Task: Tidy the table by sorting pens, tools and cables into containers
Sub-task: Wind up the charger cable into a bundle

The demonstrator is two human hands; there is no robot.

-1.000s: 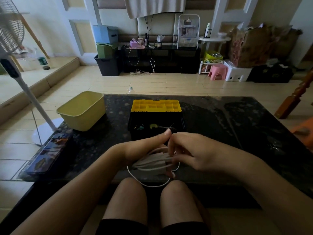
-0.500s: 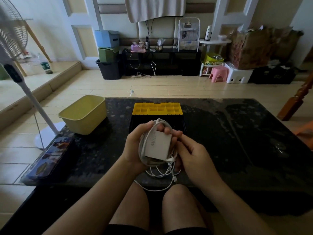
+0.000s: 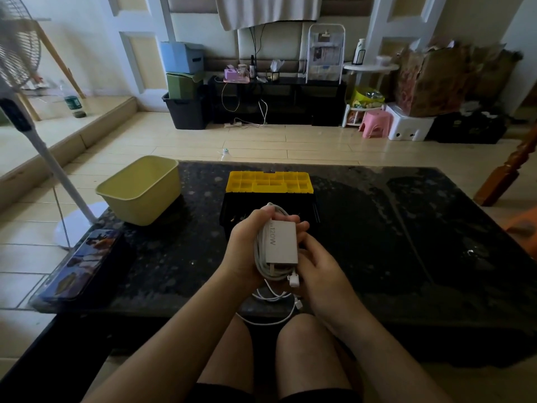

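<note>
White charger (image 3: 283,242) and coiled cable (image 3: 263,261), long axis up-frame, centre frame: left hand (image 3: 245,251) grip wraps both, right hand (image 3: 319,274) holds the lower end. Yellow tub (image 3: 139,190) upper left, nearer left hand.

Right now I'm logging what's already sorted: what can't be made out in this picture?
Head view:
- Black toolbox contents: dark, and hidden by the left hand gripping the charger.
- Yellow tub floor: hidden by its near wall.
- Right hand grip: fingers hidden under the charger.
- Case at far left: print blurred.
</note>
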